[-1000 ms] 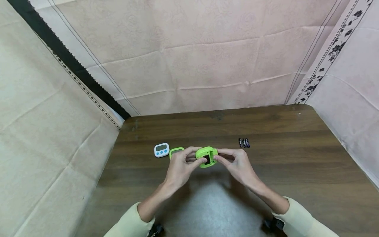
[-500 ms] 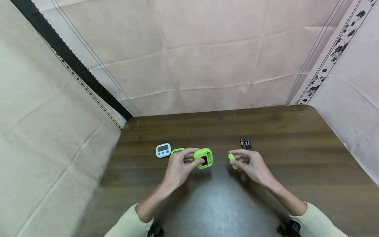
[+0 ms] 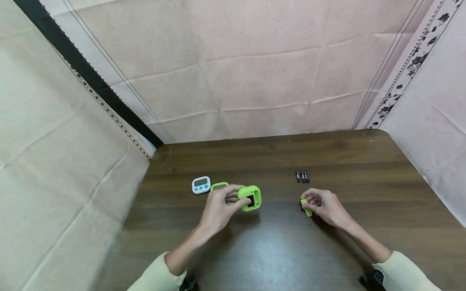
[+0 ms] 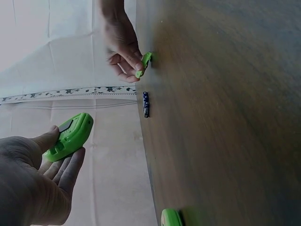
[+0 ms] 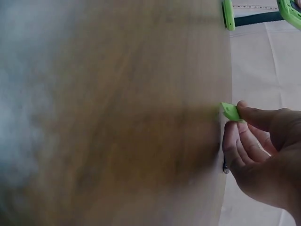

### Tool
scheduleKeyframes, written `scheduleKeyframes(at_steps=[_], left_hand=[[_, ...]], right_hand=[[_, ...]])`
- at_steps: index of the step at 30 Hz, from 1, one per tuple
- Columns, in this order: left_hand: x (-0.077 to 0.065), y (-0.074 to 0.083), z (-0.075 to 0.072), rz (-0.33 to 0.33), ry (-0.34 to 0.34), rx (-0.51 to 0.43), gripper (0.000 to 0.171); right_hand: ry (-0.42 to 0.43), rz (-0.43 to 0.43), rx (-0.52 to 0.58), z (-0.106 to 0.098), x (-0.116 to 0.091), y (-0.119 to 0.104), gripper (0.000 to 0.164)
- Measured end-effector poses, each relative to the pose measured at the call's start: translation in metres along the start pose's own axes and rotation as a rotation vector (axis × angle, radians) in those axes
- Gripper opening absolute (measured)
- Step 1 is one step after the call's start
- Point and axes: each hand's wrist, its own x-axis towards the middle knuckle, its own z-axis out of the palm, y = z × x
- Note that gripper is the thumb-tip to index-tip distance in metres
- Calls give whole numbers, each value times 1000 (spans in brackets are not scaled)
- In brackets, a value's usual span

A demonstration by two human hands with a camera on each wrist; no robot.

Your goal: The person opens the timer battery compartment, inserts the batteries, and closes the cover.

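Note:
My left hand (image 3: 219,208) holds a green digital timer (image 3: 256,199) above the table, its back towards me and the battery compartment uncovered. The thumb presses on the timer's back in the left wrist view, with the fingers behind its other face. To the right, my right hand (image 3: 327,207) pinches a small green battery cover (image 5: 230,112) between thumb and fingers, low over the table. Just beyond that hand lie several small dark batteries (image 3: 302,176) side by side. A second green timer (image 3: 219,185) lies behind my left hand, partly hidden by it.
A white timer (image 3: 201,185) with blue buttons lies left of the second green timer. The brown wooden table (image 3: 276,242) ends at a back edge against pale patterned cloth (image 3: 255,81), which also hangs at both sides.
My right hand has drawn the battery cover off the timer's back and carried it right and down towards the table. The left hand keeps the timer nearly in place.

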Motion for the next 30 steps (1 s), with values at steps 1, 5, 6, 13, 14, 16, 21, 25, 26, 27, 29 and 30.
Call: scheduleKeyframes(at_steps=[1, 5, 6, 13, 14, 16, 21, 25, 26, 27, 29, 30], left_hand=[[0, 0, 0, -2, -2, 2, 33], [-1, 0, 0, -3, -4, 8, 32], [-1, 0, -1, -3, -5, 11, 32], [-2, 1, -1, 0, -14, 9, 31], [-2, 1, -1, 0, -15, 7, 31], [-2, 1, -2, 2, -15, 3, 31], [-1, 3, -3, 16, -17, 5, 31], [-1, 4, -3, 7, -21, 5, 31], [-1, 4, -3, 3, -22, 3, 31], [-1, 5, -3, -1, -24, 1, 31], [-1, 5, -3, 0, -26, -4, 31], [0, 6, -2, -3, -27, -6, 31]], right_hand=[[2, 0, -20, 0, 0, 1, 14], [9, -17, -104, -2, 0, 5, 16], [11, -26, -125, -3, 0, 6, 16], [35, -77, -245, -9, 2, 12, 19], [36, -73, -251, -10, 4, 12, 20], [38, -54, -245, -15, 8, 12, 21], [80, -16, -201, -32, 27, 13, 34], [73, -24, -189, -40, 43, 21, 48], [63, -24, -190, -41, 47, 23, 51], [54, -23, -192, -41, 50, 26, 54], [34, -17, -202, -40, 56, 30, 56], [26, -17, -212, -40, 58, 31, 57]])
